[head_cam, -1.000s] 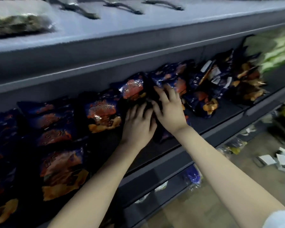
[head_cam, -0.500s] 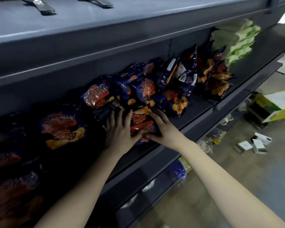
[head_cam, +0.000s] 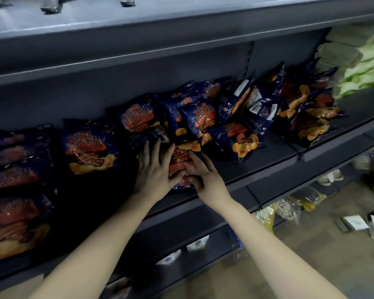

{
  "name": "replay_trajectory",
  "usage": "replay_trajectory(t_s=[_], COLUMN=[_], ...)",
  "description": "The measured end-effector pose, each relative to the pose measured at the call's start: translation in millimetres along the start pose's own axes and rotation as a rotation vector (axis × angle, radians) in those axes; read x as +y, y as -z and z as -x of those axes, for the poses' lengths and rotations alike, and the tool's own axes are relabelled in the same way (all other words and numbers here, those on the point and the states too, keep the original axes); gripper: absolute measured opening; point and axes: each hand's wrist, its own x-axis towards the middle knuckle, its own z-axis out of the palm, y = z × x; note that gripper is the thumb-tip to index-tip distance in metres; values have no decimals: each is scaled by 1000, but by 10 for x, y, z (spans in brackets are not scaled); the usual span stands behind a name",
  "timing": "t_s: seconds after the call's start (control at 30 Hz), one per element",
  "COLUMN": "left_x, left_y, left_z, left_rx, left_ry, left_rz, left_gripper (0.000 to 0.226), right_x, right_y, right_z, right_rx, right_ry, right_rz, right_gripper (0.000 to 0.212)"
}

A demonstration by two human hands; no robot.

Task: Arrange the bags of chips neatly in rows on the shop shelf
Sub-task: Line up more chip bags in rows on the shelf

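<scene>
While my left grip (head_cam: 153, 169) and right grip (head_cam: 205, 178) press spread-fingered on the chip bag (head_cam: 181, 162), I should square it — aligned with its left neighbour (head_cam: 89, 152).

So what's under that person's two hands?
A dark blue chip bag with red print lies flat on the shelf near its front edge; left hand and right hand rest on it. They cover its sides, and whatever lies beneath the bag is hidden.

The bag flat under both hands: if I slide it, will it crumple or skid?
Probably skids: the chip bag has glossy film and the shelf looks smooth. Likely light and puffy, so it may buckle when pushed. Chips pictured suggest fragile contents; flat pressure from the left hand and right hand seems safer than squeezing.
</scene>
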Motion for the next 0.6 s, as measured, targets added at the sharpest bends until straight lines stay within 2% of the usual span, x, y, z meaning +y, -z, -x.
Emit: replay_trajectory(t_s=[0.07,0.13,0.17,0.23,0.3,0.33,0.4,0.5,0.6], left_x=[66,170,221,291,295,267,171,11,-205], left_y=[31,92,105,168,294,351,469,615,786], left_z=[120,306,408,597,709,745,810,948,1092], left_rx=[19,53,70,87,144,152,135,155,260], left_ry=[37,105,165,305,461,540,668,782,817], left_rz=[13,142,266,661,1039,1133,1221,1406,1493], left_gripper=[81,79,81,87,93,93,82,53,43], right_x=[-9,-35,-48,-85,-169,-227,-356,-604,-766], right_y=[9,40,55,62,48,35,-17,-130,-280], right_z=[7,38,63,114,141,138,113,96,80], right_rx=[61,137,175,220,202,183,150,103,8], right_ry=[5,55,89,144,164,168,162,159,178], right_rz=[-96,-191,-222,-306,-413,-458,-545,-653,-707], right_gripper=[68,63,60,62,66,67,68,68,59])
